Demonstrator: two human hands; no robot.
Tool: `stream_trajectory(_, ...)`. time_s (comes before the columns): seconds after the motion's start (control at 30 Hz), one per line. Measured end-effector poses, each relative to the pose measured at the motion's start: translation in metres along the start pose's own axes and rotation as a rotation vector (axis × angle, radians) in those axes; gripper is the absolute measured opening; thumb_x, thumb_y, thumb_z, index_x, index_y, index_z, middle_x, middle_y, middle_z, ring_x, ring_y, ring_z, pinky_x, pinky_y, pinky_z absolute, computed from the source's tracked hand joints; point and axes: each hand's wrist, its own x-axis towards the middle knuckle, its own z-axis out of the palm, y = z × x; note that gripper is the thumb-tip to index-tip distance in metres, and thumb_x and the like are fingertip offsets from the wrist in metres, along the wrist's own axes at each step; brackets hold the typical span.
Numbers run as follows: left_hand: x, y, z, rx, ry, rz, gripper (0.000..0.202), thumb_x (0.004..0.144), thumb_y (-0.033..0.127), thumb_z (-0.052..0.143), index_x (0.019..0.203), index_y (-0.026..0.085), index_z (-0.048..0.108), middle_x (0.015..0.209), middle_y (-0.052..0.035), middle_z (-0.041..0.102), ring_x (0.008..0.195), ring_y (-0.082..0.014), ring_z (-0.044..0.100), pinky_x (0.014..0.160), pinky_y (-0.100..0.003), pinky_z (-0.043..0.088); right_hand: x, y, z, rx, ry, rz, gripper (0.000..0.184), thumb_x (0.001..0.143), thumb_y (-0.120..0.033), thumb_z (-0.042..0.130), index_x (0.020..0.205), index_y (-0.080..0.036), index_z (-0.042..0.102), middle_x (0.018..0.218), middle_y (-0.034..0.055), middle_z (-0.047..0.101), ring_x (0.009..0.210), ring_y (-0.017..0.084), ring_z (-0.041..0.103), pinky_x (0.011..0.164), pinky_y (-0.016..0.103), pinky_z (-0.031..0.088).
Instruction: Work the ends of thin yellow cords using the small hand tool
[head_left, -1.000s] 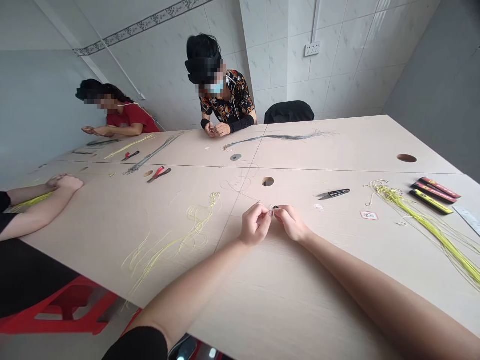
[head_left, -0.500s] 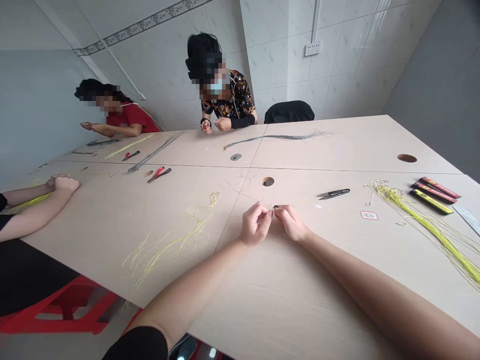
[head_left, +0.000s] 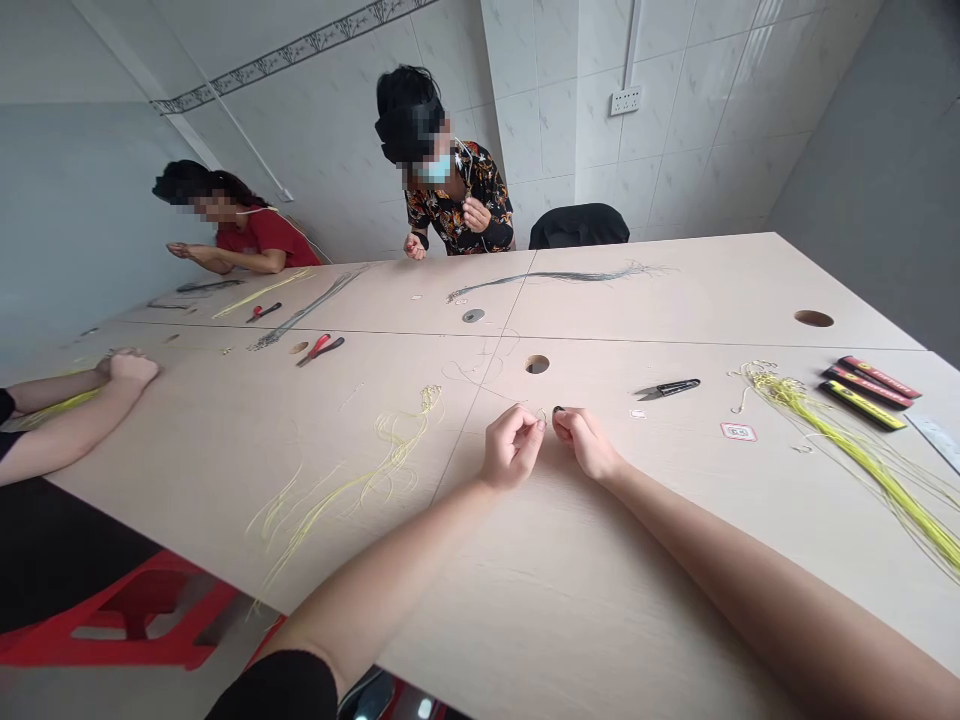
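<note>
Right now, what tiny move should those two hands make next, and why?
I'd probably bring the left hand slightly closer to the right hand. The left fingertips seem to pinch a thin yellow cord, and the right fingertips a small dark piece, with a small gap between them. Both are tiny, so I can't be sure.

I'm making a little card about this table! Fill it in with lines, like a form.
Left hand: fingers pinched, next to a thin thread
Right hand: fingers pinched on a small dark bit
Table: pale, with round holes
Nearby: snips, yellow cords, red pliers
Others: person in floral shirt, person in red shirt
</note>
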Motion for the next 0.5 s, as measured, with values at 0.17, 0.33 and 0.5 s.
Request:
stream_trajectory(0.17,0.0031,-0.0033,-0.0004,-0.155,-0.002,-0.228,0.035,0.084,0.040,0.053,0.061,0.018,0.042,0.054,0.0046,0.035,0.052,-0.0081,0.032,0.051,-0.023,0.028,0.0016,0.0080,-0.0056,0.242,0.133,0.069,0.033,0.080,-0.045,0.045,0.061,-0.019,0.042,0.050,-0.0047,0.027,0.047,0.008,0.024,0.045,0.024,0.023)
stream_trajectory(0.33,0.0059,0.0003,-0.0008,-0.201,-0.010,-0.329,0.037,0.079,0.045,0.057,0.060,0.017,0.044,0.054,0.0044,0.038,0.052,-0.0082,0.034,0.053,-0.023,0.030,0.0021,0.0094,-0.0086,0.204,0.230,0.051,0.035,0.072,-0.049,0.064,0.080,-0.015,0.062,0.062,-0.0016,0.045,0.050,0.007,0.033,0.047,0.024,0.027)
stream_trajectory(0.5,0.0053,0.0020,-0.0002,-0.197,-0.062,-0.330,0.035,0.079,0.043,0.056,0.059,0.018,0.042,0.053,0.0047,0.035,0.051,-0.0082,0.031,0.050,-0.023,0.026,0.0012,0.0112,-0.0096,0.133,0.161,0.002,0.038,0.071,-0.051,0.067,0.080,-0.014,0.067,0.051,-0.0053,0.029,0.050,0.007,0.026,0.048,0.024,0.020)
